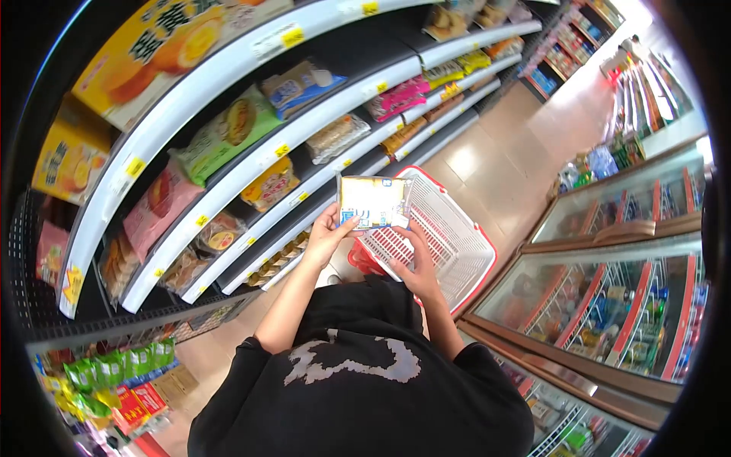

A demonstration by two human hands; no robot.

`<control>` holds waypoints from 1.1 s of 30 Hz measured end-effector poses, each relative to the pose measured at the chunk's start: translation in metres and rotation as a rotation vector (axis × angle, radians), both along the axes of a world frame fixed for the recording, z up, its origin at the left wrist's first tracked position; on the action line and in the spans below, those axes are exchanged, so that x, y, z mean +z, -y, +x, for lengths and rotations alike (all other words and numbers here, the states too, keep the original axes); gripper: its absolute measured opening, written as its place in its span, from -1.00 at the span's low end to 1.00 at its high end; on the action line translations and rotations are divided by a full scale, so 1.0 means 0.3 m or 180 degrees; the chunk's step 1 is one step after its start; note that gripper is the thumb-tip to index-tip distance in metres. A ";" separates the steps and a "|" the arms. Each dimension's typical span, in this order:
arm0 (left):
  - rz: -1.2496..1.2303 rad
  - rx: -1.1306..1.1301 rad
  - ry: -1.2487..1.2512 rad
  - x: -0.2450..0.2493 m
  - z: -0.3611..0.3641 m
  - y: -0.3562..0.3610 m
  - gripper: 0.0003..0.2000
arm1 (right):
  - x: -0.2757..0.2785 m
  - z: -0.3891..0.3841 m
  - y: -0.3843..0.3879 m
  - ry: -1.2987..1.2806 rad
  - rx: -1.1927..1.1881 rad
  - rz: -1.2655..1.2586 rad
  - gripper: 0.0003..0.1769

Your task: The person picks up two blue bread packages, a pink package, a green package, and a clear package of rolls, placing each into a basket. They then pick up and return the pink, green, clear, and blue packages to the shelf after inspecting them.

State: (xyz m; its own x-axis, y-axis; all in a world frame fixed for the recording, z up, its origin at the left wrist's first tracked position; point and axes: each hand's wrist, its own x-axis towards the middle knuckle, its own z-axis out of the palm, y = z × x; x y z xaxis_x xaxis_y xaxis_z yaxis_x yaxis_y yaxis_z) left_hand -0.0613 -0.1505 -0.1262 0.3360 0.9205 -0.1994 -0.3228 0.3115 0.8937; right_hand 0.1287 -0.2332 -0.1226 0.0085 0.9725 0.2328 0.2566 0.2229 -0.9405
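With left hand (pixel 327 232) and right hand (pixel 417 265) each grasping the yellow packet (pixel 371 202) at its lower edge, I'd hold it level above the red basket (pixel 464 236), fingers clear of the print.

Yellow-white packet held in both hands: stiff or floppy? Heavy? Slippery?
Probably fairly stiff: the packet looks flat though the left hand and right hand grip only its lower edge. It is likely light, since fingertips alone carry it. The film wrapper looks smooth, so it may be slippery.
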 end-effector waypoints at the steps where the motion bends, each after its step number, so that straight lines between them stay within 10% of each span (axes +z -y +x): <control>1: 0.0048 0.0095 0.0062 0.033 -0.026 0.008 -0.66 | 0.003 -0.010 -0.015 -0.0142 0.0096 0.0123 -0.57; 6: 0.0085 0.0558 0.0143 0.143 -0.124 0.072 -0.67 | 0.083 -0.113 -0.100 -0.2726 -0.0163 -0.0048 -0.70; 14: 0.0375 0.0728 0.0097 0.204 -0.202 0.127 -0.65 | 0.244 -0.198 -0.161 -0.1881 0.0787 -0.1194 -0.50; 33: 0.1273 0.1561 -0.1357 0.270 -0.267 0.161 -0.65 | 0.267 -0.267 -0.158 -0.1547 0.1251 -0.0690 -0.53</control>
State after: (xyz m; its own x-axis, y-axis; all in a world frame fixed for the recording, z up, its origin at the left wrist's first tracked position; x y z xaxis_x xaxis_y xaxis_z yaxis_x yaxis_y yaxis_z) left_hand -0.1414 -0.1987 -0.0453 -0.1612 0.9739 0.1599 0.0576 -0.1524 0.9866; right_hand 0.0486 -0.1859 -0.0423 -0.3019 0.9490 0.0906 -0.2702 0.0059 -0.9628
